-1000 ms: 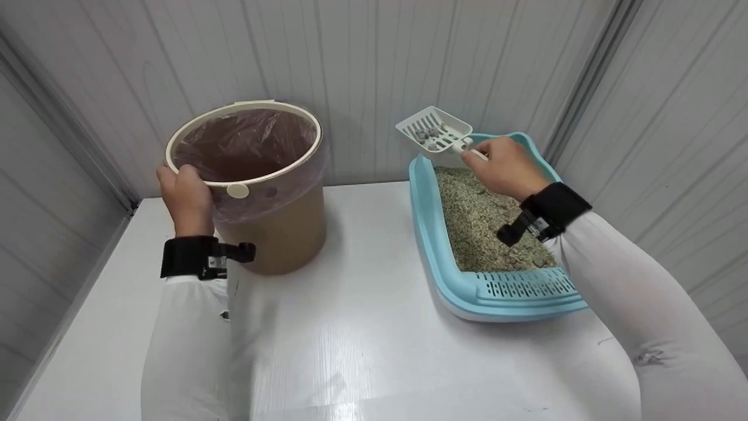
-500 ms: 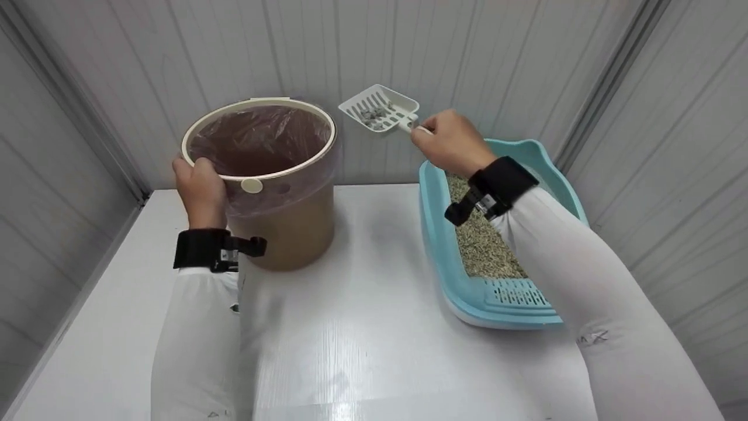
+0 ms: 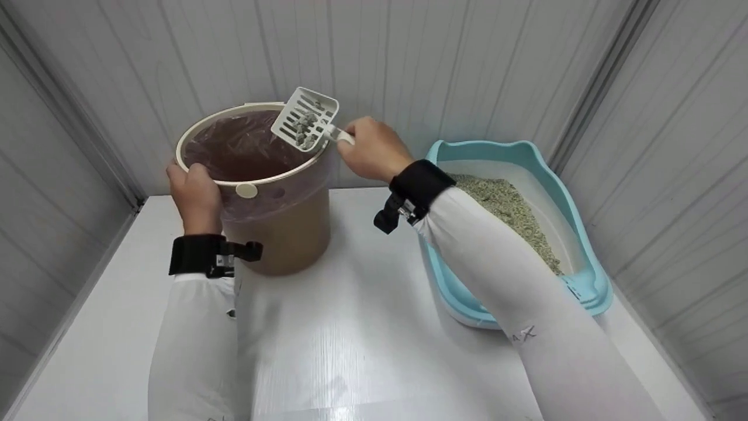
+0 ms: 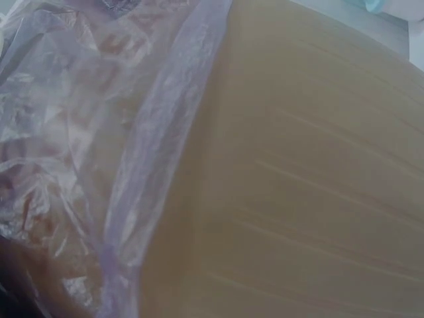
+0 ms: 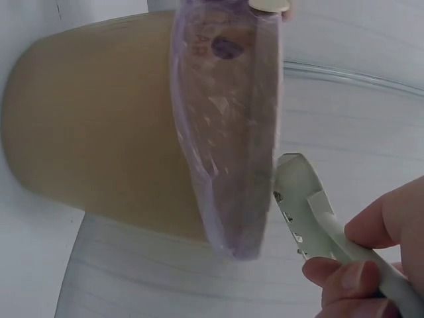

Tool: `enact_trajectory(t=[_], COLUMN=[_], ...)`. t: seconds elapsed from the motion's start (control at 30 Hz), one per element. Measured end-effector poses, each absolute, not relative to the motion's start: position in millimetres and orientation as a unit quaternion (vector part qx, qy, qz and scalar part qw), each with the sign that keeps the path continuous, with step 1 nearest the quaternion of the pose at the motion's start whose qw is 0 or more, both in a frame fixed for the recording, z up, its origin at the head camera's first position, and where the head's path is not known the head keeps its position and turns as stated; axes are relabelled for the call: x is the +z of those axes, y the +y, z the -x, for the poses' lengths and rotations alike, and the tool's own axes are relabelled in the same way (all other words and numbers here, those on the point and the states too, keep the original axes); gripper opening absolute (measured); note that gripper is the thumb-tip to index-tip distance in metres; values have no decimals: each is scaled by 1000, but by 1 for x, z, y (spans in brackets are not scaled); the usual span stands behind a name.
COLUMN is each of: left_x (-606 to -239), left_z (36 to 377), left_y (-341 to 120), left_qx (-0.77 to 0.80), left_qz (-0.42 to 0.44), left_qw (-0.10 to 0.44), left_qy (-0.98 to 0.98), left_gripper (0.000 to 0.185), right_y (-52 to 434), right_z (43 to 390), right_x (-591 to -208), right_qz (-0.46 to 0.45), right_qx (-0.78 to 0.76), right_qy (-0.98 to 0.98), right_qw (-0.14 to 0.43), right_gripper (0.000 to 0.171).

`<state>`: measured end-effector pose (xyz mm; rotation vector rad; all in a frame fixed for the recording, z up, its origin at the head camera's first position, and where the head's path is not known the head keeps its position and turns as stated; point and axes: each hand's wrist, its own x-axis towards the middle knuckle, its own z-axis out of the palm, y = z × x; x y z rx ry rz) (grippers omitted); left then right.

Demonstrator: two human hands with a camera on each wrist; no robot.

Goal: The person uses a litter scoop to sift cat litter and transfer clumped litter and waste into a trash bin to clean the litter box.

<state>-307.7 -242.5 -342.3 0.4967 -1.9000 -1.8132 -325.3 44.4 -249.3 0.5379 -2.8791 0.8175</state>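
Note:
A tan bin [image 3: 280, 228] with a cream rim and a clear plastic liner stands on the white table. My left hand [image 3: 196, 196] grips its rim on the near left side. My right hand [image 3: 371, 149] holds the handle of a white slotted scoop [image 3: 305, 120], tilted over the bin's opening with grey clumps in it. In the right wrist view the fingers [image 5: 358, 278] pinch the scoop handle [image 5: 331, 228] beside the bin's liner [image 5: 228, 126]. The left wrist view is filled by the bin wall [image 4: 298, 172] and liner [image 4: 86, 119].
A light blue litter tray [image 3: 584, 257] with pale granules [image 3: 514, 210] sits on the table at the right, close to the corner walls. White table surface [image 3: 362, 327] lies between bin and tray. Panelled walls enclose left, back and right.
My right hand has carried the scoop leftward from above the litter tray to over the bin and tilted it. My left hand has stayed on the bin's rim.

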Motion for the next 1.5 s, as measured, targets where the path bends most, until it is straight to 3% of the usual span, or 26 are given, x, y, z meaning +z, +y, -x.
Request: enact_trajectory(t=[0.17, 0.47, 0.6, 1.1, 1.33, 1.5], left_x=[-342, -340, -340, -338, -340, -339], left_z=[306, 304, 305, 308, 306, 306], left_y=[-244, -249, -250, -252, -252, -252], left_qx=[-660, -662, -668, -664, -671, -672], left_qz=[-183, -184, -181, -191, -182, -183], left_qw=[229, 232, 236, 220, 228, 226], left_qy=[-691, -688, -683, -688, -681, -681], left_gripper=[63, 63, 61, 64, 63, 63], right_y=[32, 22, 21, 24, 24, 25], right_z=[320, 311, 313, 315, 311, 308], right_x=[-265, -292, -298, -295, -292, -287], right_qz=[-224, -315, -325, -334, -331, -327], right_qx=[205, -19, -32, -18, 22, 70], right_qy=[-945, -862, -834, -847, -875, -896], right_qw=[123, 396, 444, 414, 353, 293], right_gripper=[22, 28, 29, 29, 39, 25])
